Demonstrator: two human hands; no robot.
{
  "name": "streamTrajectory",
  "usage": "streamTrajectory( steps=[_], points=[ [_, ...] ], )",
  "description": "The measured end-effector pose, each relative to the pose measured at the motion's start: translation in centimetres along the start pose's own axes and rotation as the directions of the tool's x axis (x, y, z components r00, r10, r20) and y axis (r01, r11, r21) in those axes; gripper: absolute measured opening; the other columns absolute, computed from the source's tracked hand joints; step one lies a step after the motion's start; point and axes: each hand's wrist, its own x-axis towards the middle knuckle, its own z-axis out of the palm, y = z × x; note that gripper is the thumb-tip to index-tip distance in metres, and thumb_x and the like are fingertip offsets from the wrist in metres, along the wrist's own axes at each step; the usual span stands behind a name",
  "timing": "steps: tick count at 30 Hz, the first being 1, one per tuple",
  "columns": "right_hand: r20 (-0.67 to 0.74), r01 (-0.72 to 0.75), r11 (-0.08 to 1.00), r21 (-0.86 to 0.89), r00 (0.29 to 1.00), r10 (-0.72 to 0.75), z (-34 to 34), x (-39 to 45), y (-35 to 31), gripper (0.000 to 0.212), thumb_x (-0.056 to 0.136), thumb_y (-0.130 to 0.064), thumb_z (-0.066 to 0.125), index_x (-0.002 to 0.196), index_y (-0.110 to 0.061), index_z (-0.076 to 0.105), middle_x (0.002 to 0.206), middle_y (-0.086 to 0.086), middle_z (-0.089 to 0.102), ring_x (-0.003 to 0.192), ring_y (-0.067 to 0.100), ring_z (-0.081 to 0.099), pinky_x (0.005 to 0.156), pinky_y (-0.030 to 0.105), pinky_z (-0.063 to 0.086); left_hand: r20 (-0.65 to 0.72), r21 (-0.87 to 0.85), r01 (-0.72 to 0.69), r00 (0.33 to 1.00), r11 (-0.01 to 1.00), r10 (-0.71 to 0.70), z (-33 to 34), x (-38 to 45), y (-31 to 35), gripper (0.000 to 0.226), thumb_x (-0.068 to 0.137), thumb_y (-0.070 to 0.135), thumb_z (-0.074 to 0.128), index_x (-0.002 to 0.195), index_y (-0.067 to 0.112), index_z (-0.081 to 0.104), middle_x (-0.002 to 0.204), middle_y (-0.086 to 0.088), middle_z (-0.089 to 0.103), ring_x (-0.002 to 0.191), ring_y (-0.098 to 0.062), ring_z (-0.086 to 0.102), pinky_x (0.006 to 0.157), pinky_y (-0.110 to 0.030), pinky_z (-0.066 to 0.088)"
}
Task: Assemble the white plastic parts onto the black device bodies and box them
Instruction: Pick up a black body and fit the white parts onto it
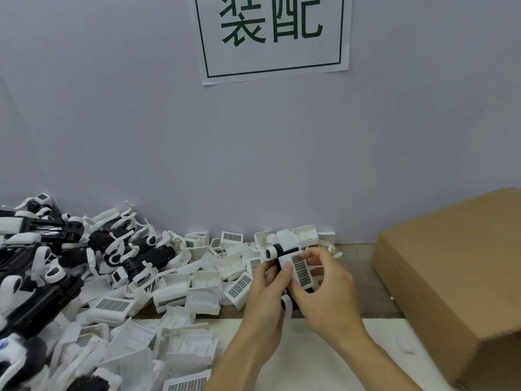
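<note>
Both forearms were bare, with no sleeve reaching into view. The left hand [263, 292] and the right hand [329, 292] wore no gloves, and the fingers showed no rings. The fingernails were short and unpainted. Neither wrist carried a watch or band.

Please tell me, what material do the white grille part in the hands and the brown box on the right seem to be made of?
The white grille part, pinched by the left hand and the right hand, looks like moulded plastic with a matt finish: crisp edges and a regular dark mesh panel. The brown box looks like plain corrugated cardboard: a dull tan surface, and its cut edge seems fluted.
</note>
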Motion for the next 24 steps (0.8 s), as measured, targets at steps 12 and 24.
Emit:
streamTrajectory(
  steps=[12,24],
  points=[
    [0.183,-0.174,0.953,0.247,0.974,0.131,-0.4,0.2,1.1,0.030,0.077,-0.023,0.086,0.103,-0.028,0.071,0.092,-0.015,0.076,0.088,0.002,0.072,0.077,0.018,0.057,-0.152,0.037,-0.070,0.986,0.997,0.074,-0.6,0.5,0.1,0.021,0.095,0.011,0.065,0.115,0.011,0.072,0.113,-0.007,0.076,0.110,-0.024,0.070,0.100,-0.042,0.053],
    [0.110,-0.131,0.974,0.187,0.988,0.112,-0.1,0.0,1.0,0.025,0.075,-0.024,0.088,0.092,-0.030,0.070,0.082,-0.022,0.074,0.076,-0.003,0.070,0.065,0.011,0.052,-0.106,0.183,-0.110,0.986,0.977,0.131,-0.4,0.2,0.1,0.019,0.093,0.013,0.068,0.111,0.017,0.073,0.107,0.002,0.077,0.103,-0.013,0.072,0.083,-0.023,0.055]
  ],
)
